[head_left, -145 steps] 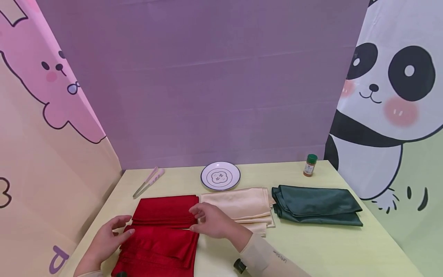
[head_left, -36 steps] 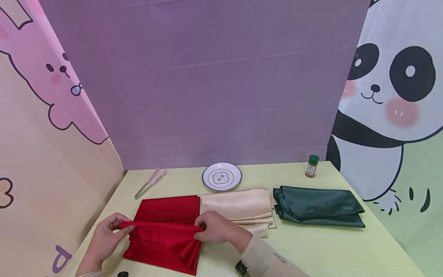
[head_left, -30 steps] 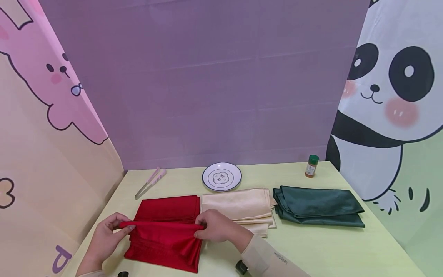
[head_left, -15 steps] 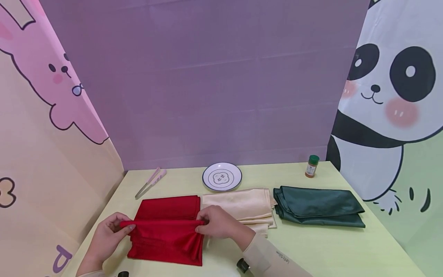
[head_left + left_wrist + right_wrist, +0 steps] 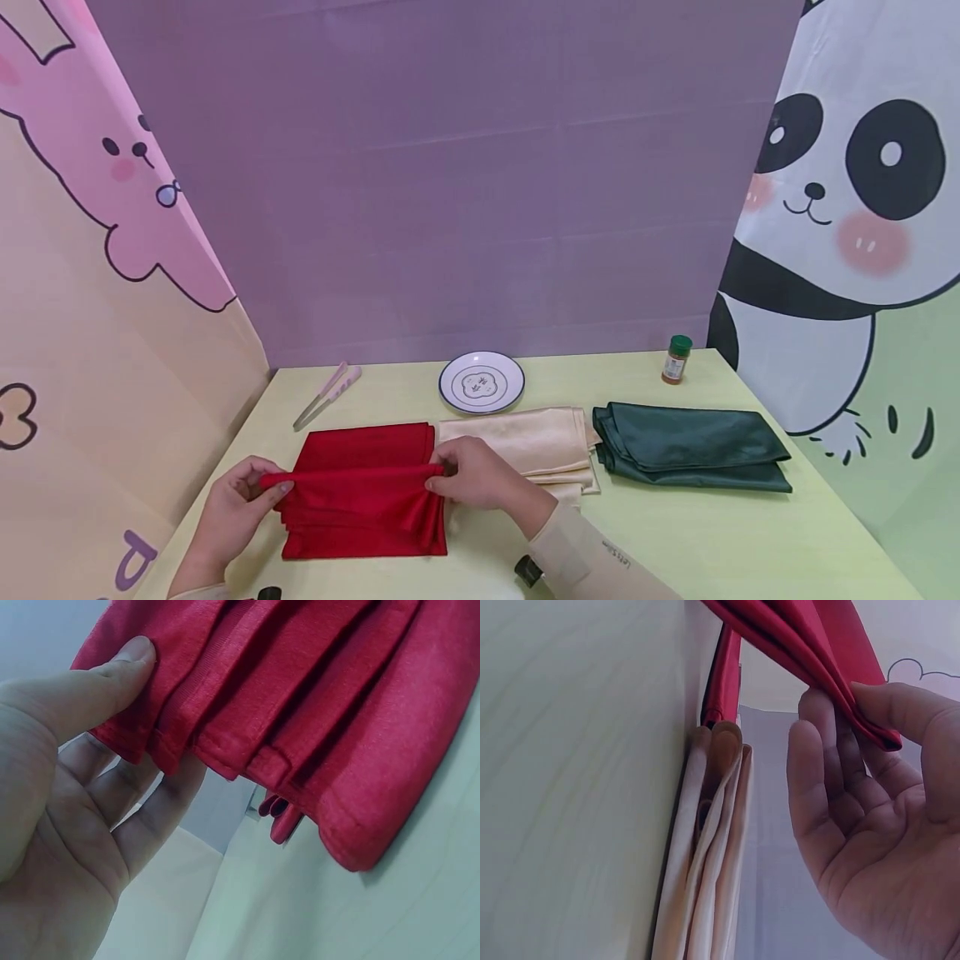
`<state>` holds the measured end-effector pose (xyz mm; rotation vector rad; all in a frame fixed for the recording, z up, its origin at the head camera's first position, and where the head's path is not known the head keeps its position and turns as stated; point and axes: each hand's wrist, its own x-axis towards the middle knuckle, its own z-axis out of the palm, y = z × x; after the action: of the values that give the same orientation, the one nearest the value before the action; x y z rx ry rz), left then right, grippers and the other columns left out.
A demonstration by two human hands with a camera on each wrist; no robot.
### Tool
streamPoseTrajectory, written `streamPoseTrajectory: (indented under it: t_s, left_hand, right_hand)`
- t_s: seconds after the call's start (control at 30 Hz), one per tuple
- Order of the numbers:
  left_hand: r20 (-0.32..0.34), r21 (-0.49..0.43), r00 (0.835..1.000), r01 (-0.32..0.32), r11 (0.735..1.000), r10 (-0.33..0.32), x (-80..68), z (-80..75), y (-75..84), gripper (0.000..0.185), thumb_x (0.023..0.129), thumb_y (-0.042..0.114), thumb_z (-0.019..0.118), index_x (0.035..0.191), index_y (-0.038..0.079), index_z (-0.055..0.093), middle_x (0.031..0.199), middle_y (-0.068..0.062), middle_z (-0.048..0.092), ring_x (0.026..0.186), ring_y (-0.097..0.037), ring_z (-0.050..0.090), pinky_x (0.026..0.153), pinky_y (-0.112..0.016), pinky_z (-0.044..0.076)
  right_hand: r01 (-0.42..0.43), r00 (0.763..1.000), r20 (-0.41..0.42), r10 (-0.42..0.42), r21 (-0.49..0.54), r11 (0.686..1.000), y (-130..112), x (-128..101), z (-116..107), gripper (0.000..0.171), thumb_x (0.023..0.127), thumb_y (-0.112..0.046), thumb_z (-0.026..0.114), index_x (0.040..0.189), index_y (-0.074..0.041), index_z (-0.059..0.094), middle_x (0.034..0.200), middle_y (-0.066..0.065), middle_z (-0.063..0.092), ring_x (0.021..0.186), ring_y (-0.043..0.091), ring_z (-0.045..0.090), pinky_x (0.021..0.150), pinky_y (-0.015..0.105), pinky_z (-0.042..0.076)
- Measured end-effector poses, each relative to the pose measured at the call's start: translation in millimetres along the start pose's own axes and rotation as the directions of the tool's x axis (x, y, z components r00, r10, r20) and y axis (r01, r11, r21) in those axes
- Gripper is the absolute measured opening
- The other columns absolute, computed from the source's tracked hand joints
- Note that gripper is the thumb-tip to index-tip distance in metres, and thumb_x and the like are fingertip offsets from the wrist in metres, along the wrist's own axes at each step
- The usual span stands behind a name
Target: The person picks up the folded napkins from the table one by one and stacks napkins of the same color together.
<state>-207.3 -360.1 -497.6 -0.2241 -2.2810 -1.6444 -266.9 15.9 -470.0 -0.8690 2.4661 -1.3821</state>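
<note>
A red cloth (image 5: 360, 508) lies folded in layers at the front left of the table (image 5: 675, 533). My left hand (image 5: 258, 485) pinches the left end of its raised upper fold, thumb on top of the red cloth (image 5: 247, 697). My right hand (image 5: 442, 471) pinches the right end of the same fold, and the red cloth (image 5: 810, 652) sits between thumb and fingers. The fold is stretched taut between both hands, a little above the layers beneath. A second folded red cloth (image 5: 367, 446) lies just behind.
A cream folded cloth (image 5: 525, 446) and a dark green folded cloth (image 5: 690, 446) lie to the right. Behind them stand a white plate (image 5: 481, 382), pale tongs (image 5: 326, 396) and a green-capped spice jar (image 5: 676, 359). Printed backdrops close in the left, back and right sides.
Both hands went from lying on the cloth to pinching its fold. Since then they have carried the fold away from me, and the front layers have drawn back under it.
</note>
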Motion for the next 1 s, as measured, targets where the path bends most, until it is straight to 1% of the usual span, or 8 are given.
streamPoseTrajectory:
  t_s: [0.07, 0.17, 0.3, 0.4, 0.5, 0.57, 0.77, 1.0]
  left_hand:
    - [-0.001, 0.007, 1.000, -0.011, 1.000, 0.011, 0.2, 0.4, 0.0, 0.023, 0.092, -0.006, 0.076, 0.110, -0.009, 0.062, 0.088, -0.016, 0.073, 0.068, -0.018, 0.069, 0.062, -0.027, 0.058]
    - [-0.001, 0.022, 1.000, -0.030, 0.999, 0.030, 0.8, 1.5, 0.8, 0.021, 0.093, -0.009, 0.073, 0.110, -0.009, 0.062, 0.088, -0.012, 0.073, 0.068, -0.019, 0.069, 0.062, -0.028, 0.059]
    - [-0.004, 0.028, 0.999, -0.041, 0.999, 0.041, 2.0, 2.6, 3.2, 0.021, 0.093, -0.012, 0.071, 0.111, -0.009, 0.061, 0.091, -0.009, 0.074, 0.069, -0.018, 0.070, 0.063, -0.028, 0.060]
    - [-0.013, 0.023, 0.999, -0.045, 0.999, 0.046, 2.6, 3.5, 4.6, 0.022, 0.091, -0.015, 0.071, 0.110, -0.010, 0.061, 0.093, -0.010, 0.075, 0.071, -0.014, 0.071, 0.063, -0.028, 0.060]
    - [-0.020, 0.015, 0.998, -0.052, 0.999, 0.052, 3.0, 4.0, 4.8, 0.024, 0.089, -0.018, 0.071, 0.110, -0.012, 0.060, 0.093, -0.008, 0.075, 0.071, -0.012, 0.070, 0.063, -0.027, 0.060]
    - [-0.022, 0.010, 0.998, -0.056, 0.998, 0.056, 3.1, 4.0, 4.3, 0.025, 0.089, -0.018, 0.071, 0.110, -0.013, 0.060, 0.093, -0.006, 0.075, 0.071, -0.012, 0.070, 0.063, -0.027, 0.060]
    - [-0.033, -0.009, 0.998, -0.061, 0.998, 0.061, 3.2, 4.9, 2.4, 0.026, 0.089, -0.017, 0.072, 0.111, -0.014, 0.059, 0.092, -0.007, 0.074, 0.071, -0.012, 0.070, 0.062, -0.028, 0.060]
    - [-0.052, -0.039, 0.997, -0.056, 0.998, 0.054, 4.0, 7.3, 4.1, 0.027, 0.089, -0.016, 0.073, 0.111, -0.012, 0.059, 0.093, -0.009, 0.073, 0.072, -0.012, 0.068, 0.061, -0.029, 0.060]
  right_hand:
    - [0.008, 1.000, -0.011, -0.009, -0.015, 1.000, 0.2, 0.7, -0.2, 0.017, 0.093, -0.009, 0.077, 0.081, -0.017, 0.069, 0.068, -0.005, 0.065, 0.058, 0.009, 0.061, 0.057, 0.027, 0.052]
    - [0.011, 0.999, -0.030, -0.012, -0.032, 0.999, 0.0, 1.4, -0.1, 0.017, 0.094, -0.010, 0.075, 0.081, -0.018, 0.068, 0.069, -0.007, 0.065, 0.065, 0.008, 0.061, 0.061, 0.027, 0.052]
    - [-0.005, 0.999, -0.043, 0.006, 0.026, 1.000, -0.9, 1.7, 1.0, 0.014, 0.095, -0.007, 0.073, 0.085, -0.015, 0.068, 0.072, -0.004, 0.067, 0.066, 0.012, 0.063, 0.059, 0.027, 0.054]
    - [-0.019, 0.998, -0.052, 0.024, 0.094, 0.995, -0.5, 1.9, 2.1, 0.011, 0.095, -0.004, 0.072, 0.089, -0.012, 0.067, 0.074, 0.000, 0.069, 0.061, 0.017, 0.064, 0.055, 0.028, 0.055]
    - [-0.016, 0.997, -0.070, 0.025, 0.117, 0.993, 1.2, 3.3, 2.9, 0.008, 0.095, -0.004, 0.072, 0.092, -0.010, 0.067, 0.076, 0.000, 0.069, 0.060, 0.016, 0.062, 0.054, 0.028, 0.054]
    - [-0.005, 0.996, -0.088, 0.016, 0.118, 0.993, 2.3, 4.1, 3.0, 0.006, 0.095, -0.004, 0.072, 0.094, -0.009, 0.069, 0.077, -0.001, 0.070, 0.060, 0.013, 0.060, 0.054, 0.027, 0.053]
    - [0.027, 0.989, -0.146, -0.017, 0.065, 0.998, 3.3, 5.6, 2.8, 0.009, 0.095, -0.007, 0.074, 0.095, -0.016, 0.073, 0.077, -0.008, 0.068, 0.066, 0.007, 0.061, 0.060, 0.026, 0.053]
    - [0.077, 0.978, -0.196, -0.067, 0.044, 0.996, -0.3, 4.7, 0.2, 0.011, 0.095, -0.005, 0.073, 0.103, -0.012, 0.075, 0.076, -0.008, 0.065, 0.070, 0.007, 0.060, 0.062, 0.026, 0.051]
